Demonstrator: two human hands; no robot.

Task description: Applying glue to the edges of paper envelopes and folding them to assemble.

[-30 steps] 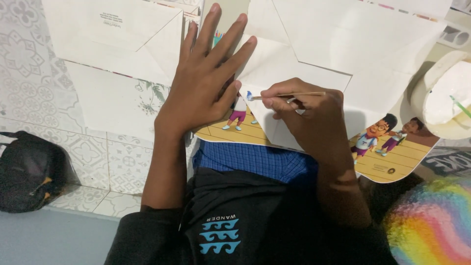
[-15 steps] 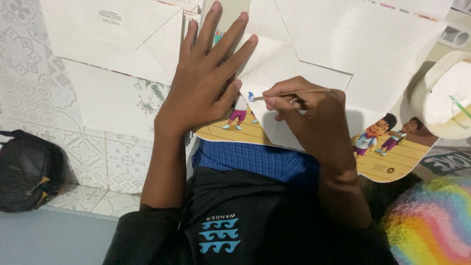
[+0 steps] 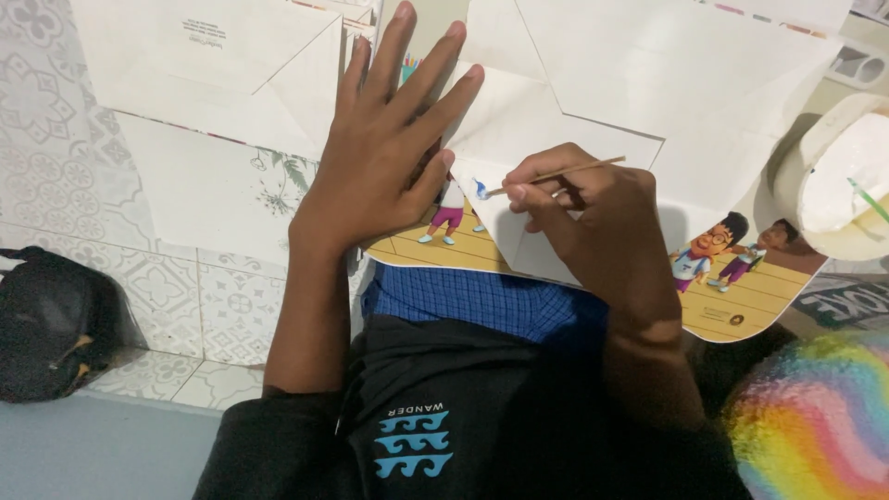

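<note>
My left hand lies flat with fingers spread on a folded white paper sheet, pressing it down. My right hand pinches a thin wooden stick whose white-tipped end touches the paper's edge just beside my left thumb. Under the white folds lies a printed card with cartoon children on a yellow floor. The card rests across my lap on blue checked cloth.
A round white container of white paste with a green stick in it stands at the right. A black bag sits on the patterned floor tiles at the left. A rainbow-coloured fabric fills the lower right corner.
</note>
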